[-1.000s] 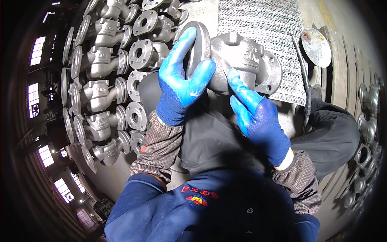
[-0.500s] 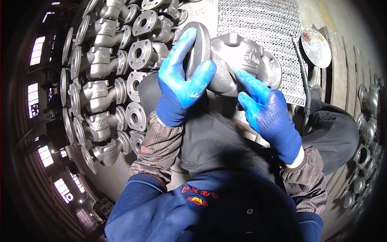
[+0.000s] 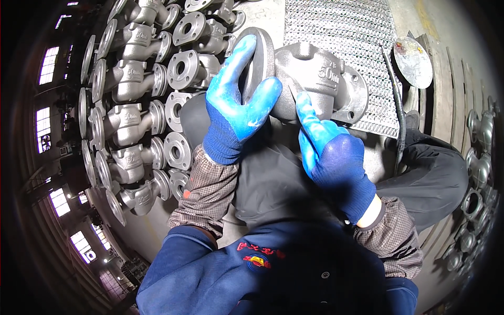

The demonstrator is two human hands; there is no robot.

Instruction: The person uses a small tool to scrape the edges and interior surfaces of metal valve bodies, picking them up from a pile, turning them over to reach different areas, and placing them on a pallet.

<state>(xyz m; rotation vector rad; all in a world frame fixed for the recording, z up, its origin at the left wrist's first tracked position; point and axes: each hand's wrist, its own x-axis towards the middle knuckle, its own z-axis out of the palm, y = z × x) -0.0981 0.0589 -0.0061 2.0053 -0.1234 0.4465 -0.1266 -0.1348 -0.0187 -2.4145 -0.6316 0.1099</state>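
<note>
A grey cast-metal valve body [image 3: 310,73] lies in front of me, with a large flange on its left and a smaller drilled flange on its right. My left hand [image 3: 239,100], in a blue coated glove, is closed round the large flange [image 3: 266,58], thumb on the near side and fingers over its face. My right hand [image 3: 325,142], gloved alike, is closed with the index finger stretched along a thin pointed tool [image 3: 293,91]. Its tip rests at the lower body near the large flange. The tool's handle is hidden in the palm, so its exact kind is unclear.
Rows of similar valve bodies [image 3: 128,81] stand at the left. Beyond the work lies a patterned metal sheet [image 3: 341,26]. A dark hose [image 3: 396,100] runs beside a round pale disc [image 3: 412,62] at the right. More castings [image 3: 479,170] sit by wooden slats at far right.
My right hand has moved left and slightly down, bringing the tool's tip nearer the large flange. My left hand keeps its hold, and the valve body has hardly moved.
</note>
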